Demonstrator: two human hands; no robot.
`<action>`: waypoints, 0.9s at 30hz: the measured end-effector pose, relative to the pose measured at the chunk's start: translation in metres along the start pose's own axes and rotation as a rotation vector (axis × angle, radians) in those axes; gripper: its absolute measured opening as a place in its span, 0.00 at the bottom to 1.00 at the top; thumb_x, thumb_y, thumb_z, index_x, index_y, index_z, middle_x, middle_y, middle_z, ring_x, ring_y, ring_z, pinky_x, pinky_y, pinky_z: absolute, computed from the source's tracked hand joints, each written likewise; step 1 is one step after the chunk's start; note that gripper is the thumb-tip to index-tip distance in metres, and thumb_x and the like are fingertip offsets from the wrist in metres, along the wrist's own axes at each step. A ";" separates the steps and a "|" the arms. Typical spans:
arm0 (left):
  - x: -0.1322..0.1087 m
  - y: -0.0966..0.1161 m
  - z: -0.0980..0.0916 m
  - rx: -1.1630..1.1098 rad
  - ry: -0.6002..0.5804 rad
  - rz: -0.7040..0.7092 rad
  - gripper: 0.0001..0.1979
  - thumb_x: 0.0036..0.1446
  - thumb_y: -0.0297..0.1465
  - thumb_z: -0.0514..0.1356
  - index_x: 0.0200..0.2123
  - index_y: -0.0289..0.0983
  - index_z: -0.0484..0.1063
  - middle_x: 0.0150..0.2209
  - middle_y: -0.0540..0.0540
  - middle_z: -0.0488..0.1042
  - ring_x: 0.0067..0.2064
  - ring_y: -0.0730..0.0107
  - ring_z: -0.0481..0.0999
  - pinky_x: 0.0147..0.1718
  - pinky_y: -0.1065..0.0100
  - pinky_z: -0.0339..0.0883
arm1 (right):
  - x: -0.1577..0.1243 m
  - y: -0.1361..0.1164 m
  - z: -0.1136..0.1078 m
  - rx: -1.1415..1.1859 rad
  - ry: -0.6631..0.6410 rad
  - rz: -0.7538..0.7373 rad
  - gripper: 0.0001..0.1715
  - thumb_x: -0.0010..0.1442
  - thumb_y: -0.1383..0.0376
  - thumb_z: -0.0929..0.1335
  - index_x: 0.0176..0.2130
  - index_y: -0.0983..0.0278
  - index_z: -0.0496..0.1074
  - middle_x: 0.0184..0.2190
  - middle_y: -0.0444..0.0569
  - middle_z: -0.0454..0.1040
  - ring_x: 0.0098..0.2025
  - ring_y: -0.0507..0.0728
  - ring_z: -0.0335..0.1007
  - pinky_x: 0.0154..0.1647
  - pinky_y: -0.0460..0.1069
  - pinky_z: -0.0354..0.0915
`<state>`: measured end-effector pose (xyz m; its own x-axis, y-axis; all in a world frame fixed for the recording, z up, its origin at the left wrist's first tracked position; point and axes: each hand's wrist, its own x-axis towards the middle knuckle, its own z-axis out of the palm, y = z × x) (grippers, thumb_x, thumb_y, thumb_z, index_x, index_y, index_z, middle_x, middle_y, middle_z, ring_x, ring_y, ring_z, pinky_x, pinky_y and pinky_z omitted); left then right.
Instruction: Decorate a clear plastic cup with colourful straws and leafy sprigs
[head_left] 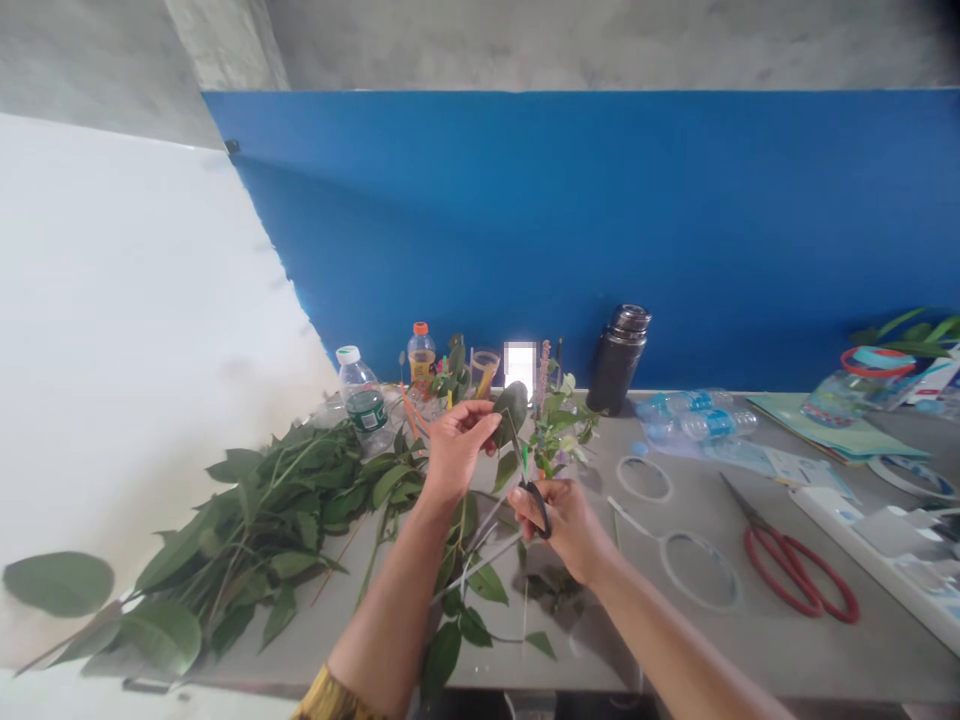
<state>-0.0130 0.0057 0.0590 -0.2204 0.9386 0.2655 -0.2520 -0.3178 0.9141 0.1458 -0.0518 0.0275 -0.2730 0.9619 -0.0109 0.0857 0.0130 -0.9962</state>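
Observation:
Between its thumb and fingers, my left hand (459,445) pinches a dark green leaf (513,405) over the middle of the table. Small scissors with black handles (538,510) are in my right hand (566,525), their blades pointing up beside the held leaf. Whether the blades touch the leaf I cannot tell. Behind the scissors stands a bunch of small-leaved greenery (559,425). Below my hands lie cut sprigs and loose leaves (474,625). A large heap of leafy branches (300,500) covers the table's left side.
A clear bottle (366,405), an orange-capped bottle (421,360) and a dark thermos (617,362) stand at the back. Red-handled scissors (799,570), white tape rings (699,570), crumpled plastic bottles (701,415) and a white power strip (877,560) lie to the right. A blue panel (562,220) rises behind.

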 end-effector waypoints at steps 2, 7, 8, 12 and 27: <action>0.000 0.000 0.000 -0.004 -0.007 0.001 0.14 0.42 0.34 0.74 0.32 0.35 0.78 0.22 0.53 0.73 0.18 0.78 0.67 0.18 0.72 0.62 | 0.000 -0.001 0.001 0.012 0.006 -0.005 0.40 0.45 0.31 0.73 0.17 0.65 0.70 0.15 0.48 0.68 0.21 0.50 0.58 0.22 0.48 0.52; 0.001 -0.004 -0.001 -0.028 -0.009 -0.001 0.15 0.42 0.34 0.74 0.33 0.35 0.79 0.22 0.53 0.73 0.18 0.78 0.68 0.18 0.72 0.63 | 0.002 0.002 0.004 0.059 0.023 -0.005 0.41 0.43 0.31 0.74 0.15 0.64 0.67 0.14 0.46 0.65 0.20 0.49 0.56 0.22 0.48 0.50; 0.001 -0.005 -0.001 -0.031 -0.005 -0.001 0.15 0.42 0.34 0.75 0.33 0.35 0.78 0.23 0.53 0.74 0.18 0.78 0.68 0.18 0.72 0.63 | 0.002 0.002 0.004 0.062 0.025 -0.005 0.41 0.42 0.30 0.74 0.15 0.64 0.67 0.14 0.46 0.65 0.19 0.49 0.55 0.22 0.48 0.49; 0.000 -0.006 -0.001 -0.033 -0.002 -0.007 0.16 0.42 0.35 0.75 0.33 0.35 0.78 0.23 0.52 0.74 0.18 0.78 0.67 0.18 0.72 0.63 | 0.002 0.003 0.004 0.039 0.013 -0.009 0.43 0.44 0.29 0.73 0.17 0.65 0.69 0.15 0.47 0.67 0.20 0.49 0.56 0.21 0.47 0.49; -0.004 -0.002 0.005 -0.139 0.095 -0.054 0.19 0.39 0.35 0.76 0.31 0.36 0.73 0.22 0.57 0.71 0.18 0.77 0.71 0.20 0.72 0.66 | 0.000 0.007 0.004 -0.173 -0.001 -0.020 0.39 0.52 0.33 0.72 0.18 0.64 0.70 0.17 0.46 0.66 0.22 0.51 0.56 0.23 0.48 0.50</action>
<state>-0.0073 0.0037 0.0577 -0.2899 0.9398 0.1810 -0.3921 -0.2891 0.8733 0.1424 -0.0533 0.0198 -0.2778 0.9606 0.0087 0.2437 0.0793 -0.9666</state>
